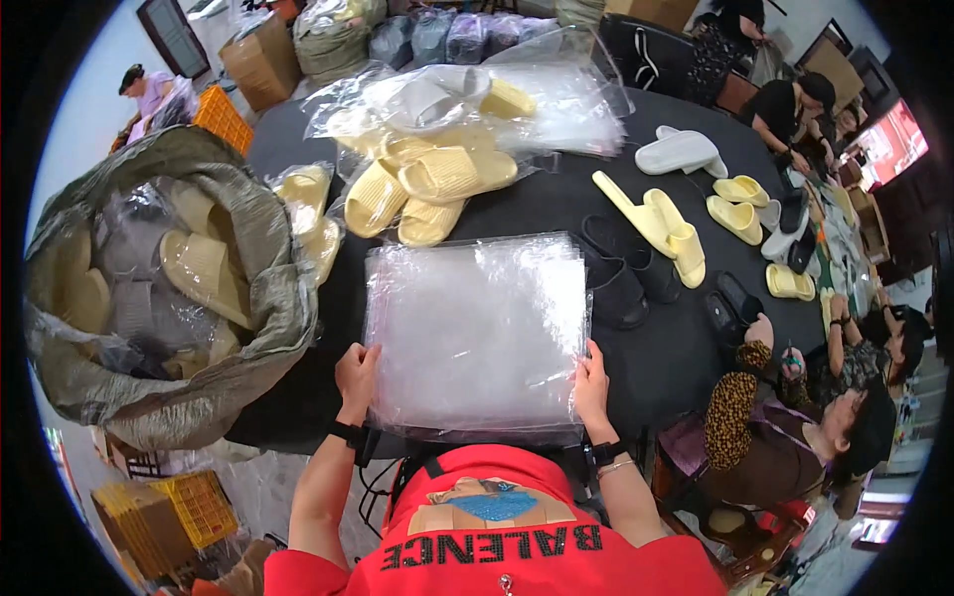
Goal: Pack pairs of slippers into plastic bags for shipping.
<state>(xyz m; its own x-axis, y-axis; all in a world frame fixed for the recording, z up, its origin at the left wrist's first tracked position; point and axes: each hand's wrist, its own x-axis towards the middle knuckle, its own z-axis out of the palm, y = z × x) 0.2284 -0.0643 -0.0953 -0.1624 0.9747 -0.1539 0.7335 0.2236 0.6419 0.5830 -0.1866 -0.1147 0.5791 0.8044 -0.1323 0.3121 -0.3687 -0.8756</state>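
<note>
A thick stack of clear plastic bags (pixel 475 333) lies flat on the black table (pixel 676 353) right in front of me. My left hand (pixel 358 377) is closed on its left edge, thumb uppermost. On the opposite edge, my right hand (pixel 590 379) grips the same stack. Just beyond the bags is a pile of pale yellow slippers (pixel 422 189), some wrapped in plastic. Black slippers (pixel 623 290) sit close to the stack's right side, with a yellow pair (pixel 664 226) behind them.
A large woven sack (pixel 164 407) of bagged yellow and grey slippers stands at the left. More clear bags (pixel 571 114) lie at the back. Grey slippers (pixel 681 154) and small yellow ones (pixel 737 207) are further right. A co-worker (pixel 795 447) sits at the right edge; others work beyond.
</note>
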